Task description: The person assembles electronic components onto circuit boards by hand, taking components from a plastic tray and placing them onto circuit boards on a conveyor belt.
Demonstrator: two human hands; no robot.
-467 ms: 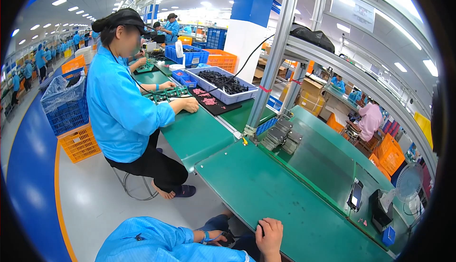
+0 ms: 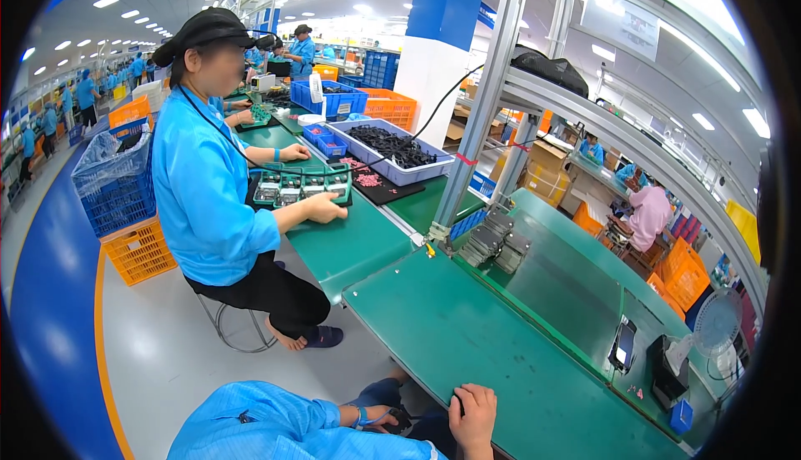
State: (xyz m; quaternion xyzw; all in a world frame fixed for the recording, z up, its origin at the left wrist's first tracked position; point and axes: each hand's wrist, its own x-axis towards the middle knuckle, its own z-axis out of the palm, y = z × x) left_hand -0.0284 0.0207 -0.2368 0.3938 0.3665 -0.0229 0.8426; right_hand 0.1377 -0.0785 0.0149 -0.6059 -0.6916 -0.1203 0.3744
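My right hand (image 2: 473, 414) rests on the near edge of the green worktop (image 2: 467, 335), its fingers lying loosely on the surface and holding nothing. Low over my lap, below the table edge, is my left hand (image 2: 380, 417), with a blue strap at its wrist. Something dark lies against its fingers, too shadowed to make out. At the adjoining bench, a co-worker in a blue jacket (image 2: 213, 168) has one hand (image 2: 324, 207) at the near corner of a green tray-like panel (image 2: 300, 186) with grey parts in its sections. The co-worker's other hand (image 2: 294, 152) is behind it.
Stacked grey flat parts (image 2: 496, 239) stand beyond my worktop, beside a metal post (image 2: 480, 110). A phone-like device (image 2: 623, 343), a black box (image 2: 670, 368) and a small fan (image 2: 718, 320) are at right. A bin of black parts (image 2: 392, 145) sits near the co-worker.
The co-worker's panel has come nearer and turned, so its sections show more fully. The co-worker's head and upper body have straightened. My hands have stayed in place.
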